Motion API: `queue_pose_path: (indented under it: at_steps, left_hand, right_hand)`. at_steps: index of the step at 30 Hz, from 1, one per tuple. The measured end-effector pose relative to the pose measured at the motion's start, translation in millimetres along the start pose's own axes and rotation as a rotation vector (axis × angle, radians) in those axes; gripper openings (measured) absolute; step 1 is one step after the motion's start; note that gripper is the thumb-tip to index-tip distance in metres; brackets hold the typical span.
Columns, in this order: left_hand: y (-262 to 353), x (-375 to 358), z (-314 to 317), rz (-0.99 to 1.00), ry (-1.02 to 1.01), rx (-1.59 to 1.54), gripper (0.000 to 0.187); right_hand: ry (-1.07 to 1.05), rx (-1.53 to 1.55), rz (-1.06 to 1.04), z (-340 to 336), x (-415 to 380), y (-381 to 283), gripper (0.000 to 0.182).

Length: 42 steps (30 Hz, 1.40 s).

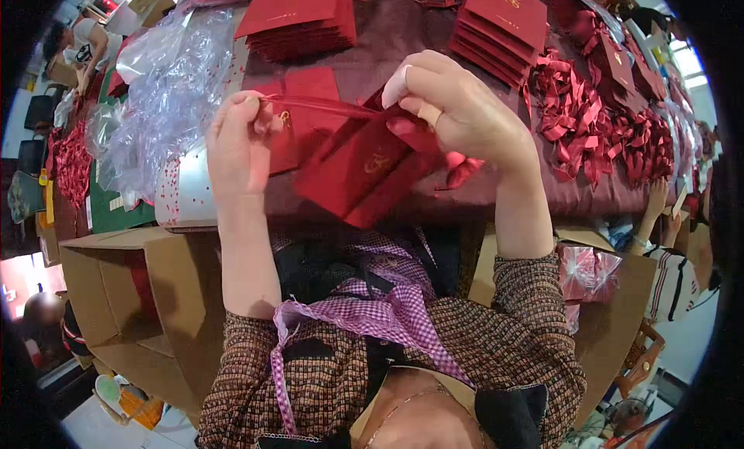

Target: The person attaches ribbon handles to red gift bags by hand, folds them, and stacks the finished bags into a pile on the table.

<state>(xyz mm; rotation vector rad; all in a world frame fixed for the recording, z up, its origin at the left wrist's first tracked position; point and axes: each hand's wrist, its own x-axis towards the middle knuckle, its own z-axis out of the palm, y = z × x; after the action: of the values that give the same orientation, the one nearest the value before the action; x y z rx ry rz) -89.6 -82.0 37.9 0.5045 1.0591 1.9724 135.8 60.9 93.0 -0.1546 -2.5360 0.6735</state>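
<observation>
Here, the left hand [242, 143] pinches one end of a red ribbon [322, 104] between thumb and fingertips, and the ribbon runs across to the right hand [465, 108]. That right hand has its thumb and fingers pressed together at the upper edge of a red bag [356, 170] with a gold emblem; the bag hangs tilted between the two hands, over the near edge of the dark red tablecloth [422, 42]. Its outline is blurred, so quite how the ribbon meets it is hard to make out. A pale wrapping covers one right fingertip, and a tan strip circles another finger. Behind the bag, more red pieces [310, 85] lie flat on the cloth. Farther back sit a left stack of red bags [298, 19] and a right stack of red bags [504, 23], both with gold marks. A heap of red ribbons [581, 123] spreads on the right side, while crumpled clear plastic [167, 92] lies on the left. Below the table's left side stands an open cardboard box [147, 302].
</observation>
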Motion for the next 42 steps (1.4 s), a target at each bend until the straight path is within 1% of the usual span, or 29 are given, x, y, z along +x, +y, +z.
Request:
queue_pose_path:
  at_steps: [1, 2, 4, 5, 7, 8, 9, 10, 12, 14, 15, 17, 18, 19, 20, 21, 23, 25, 26, 27, 29, 31, 33, 34, 36, 37, 39, 40, 42]
  left_hand:
    - [0.9, 1.8, -4.1, 0.021, -0.057, 0.065, 0.009]
    - [-2.6, 2.5, -4.6, 0.019, -0.063, 0.065, 0.009]
    - [-3.5, -2.1, 8.9, 0.332, 0.191, 0.683, 0.013]
    - [-0.6, -5.8, 6.8, 0.376, 0.151, 0.715, 0.014]
    - [7.9, -21.5, 12.7, 0.345, 0.010, 0.741, 0.010]
    - [10.3, -25.6, 10.0, 0.337, -0.127, 0.857, 0.008]
    - [11.4, -32.3, 17.5, 0.376, -0.200, 0.942, 0.008]
    - [10.0, -37.8, 27.0, 0.414, -0.277, 1.027, 0.009]
    - [2.8, -38.6, 30.2, 0.433, -0.330, 1.087, 0.014]
    - [-4.9, -37.8, 29.0, 0.550, -0.374, 1.173, 0.015]
    - [-5.2, -38.4, 30.3, 0.562, -0.367, 1.189, 0.013]
    - [-5.9, -35.9, 28.4, 0.553, -0.344, 1.187, 0.012]
    - [-6.4, -34.2, 26.0, 0.546, -0.303, 1.188, 0.011]
    - [-8.1, -32.2, 22.0, 0.472, -0.244, 1.154, 0.008]
    - [-7.4, -30.6, 19.8, 0.476, -0.246, 1.154, 0.008]
    - [-6.0, -29.8, 17.7, 0.417, -0.208, 1.167, 0.007]
    - [-5.4, -28.8, 13.4, 0.320, -0.157, 1.175, 0.007]
    - [-7.2, -26.4, 9.2, 0.280, -0.142, 1.157, 0.007]
    - [-8.4, -25.8, 8.1, 0.239, -0.127, 1.138, 0.008]
    - [-9.8, -25.1, 8.0, 0.236, -0.124, 1.139, 0.008]
    - [-12.3, -23.5, 8.1, 0.167, -0.121, 1.080, 0.012]
    - [-13.8, -22.4, 9.0, 0.162, -0.115, 1.061, 0.012]
    - [-16.4, -21.9, 9.4, 0.156, -0.112, 1.042, 0.013]
    - [-18.1, -21.4, 9.2, 0.149, -0.127, 0.999, 0.013]
    - [-19.3, -19.5, 11.3, 0.145, -0.134, 0.962, 0.013]
    - [-20.8, -19.2, 13.8, 0.164, -0.119, 0.986, 0.013]
    - [-24.5, -16.5, 13.1, 0.179, -0.096, 0.981, 0.013]
    - [-24.9, -14.8, 13.6, 0.175, -0.087, 1.020, 0.013]
    - [-27.4, -16.3, 18.6, 0.195, -0.081, 1.022, 0.014]
  right_hand:
    - [0.003, -0.003, 0.002, 0.7, -0.1, 0.5, 0.012]
    - [0.029, 0.009, 0.031, 2.6, -0.3, 1.3, 0.007]
    - [0.058, 0.017, 0.065, 4.2, -0.3, 3.3, 0.004]
    - [0.071, 0.019, 0.072, 4.5, 0.6, 5.4, 0.004]
    - [0.083, 0.026, 0.085, 5.7, 2.9, 10.6, 0.005]
    - [0.074, 0.023, 0.098, 7.0, 3.8, 13.6, 0.006]
    - [0.066, 0.019, 0.111, 8.2, 5.2, 17.3, 0.007]
    - [0.061, 0.022, 0.072, 10.1, 7.4, 21.5, 0.009]
    - [0.037, 0.031, 0.090, 12.8, 9.7, 20.4, 0.007]
    - [-0.018, -0.019, 0.111, 11.6, 13.1, 19.8, 0.011]
    - [-0.011, -0.025, 0.120, 14.7, 12.7, 21.0, 0.011]
    - [0.130, 0.336, 0.205, 22.5, 8.4, 24.2, 0.017]
    - [0.147, 0.435, 0.348, 16.2, 7.0, 21.8, 0.022]
    - [0.206, 0.421, 0.324, 12.0, 3.4, 26.9, 0.021]
    - [0.265, 0.409, 0.297, 7.1, -1.1, 35.4, 0.021]
    - [0.262, 0.317, 0.282, 2.9, -9.3, 44.4, 0.021]
    - [0.109, 0.328, 0.302, -6.5, -29.2, 53.6, 0.024]
    - [-0.072, 0.400, 0.420, -3.9, -48.8, 53.5, 0.035]
    - [-0.121, 0.299, 0.358, 0.4, -56.2, 52.5, 0.041]
    - [-0.207, 0.115, 0.305, 6.8, -61.0, 52.6, 0.048]
    - [-0.146, 0.020, 0.309, 21.1, -69.2, 44.7, 0.033]
    - [-0.073, -0.057, 0.304, 24.4, -72.0, 46.5, 0.015]
    - [-0.013, -0.006, 0.485, 16.9, -70.4, 44.0, 0.011]
    - [0.062, 0.087, 0.498, 13.4, -73.2, 42.3, 0.011]
    - [0.174, 0.403, 0.666, 10.9, -74.9, 41.5, 0.013]
    - [0.239, 0.578, 0.664, 8.7, -72.3, 40.3, 0.016]
    - [0.333, 0.678, 0.650, -5.5, -68.2, 23.6, 0.020]
    - [0.359, 0.832, 0.714, -10.9, -73.0, 21.9, 0.022]
    - [0.469, 1.244, 0.458, -6.4, -81.1, 21.6, 0.023]
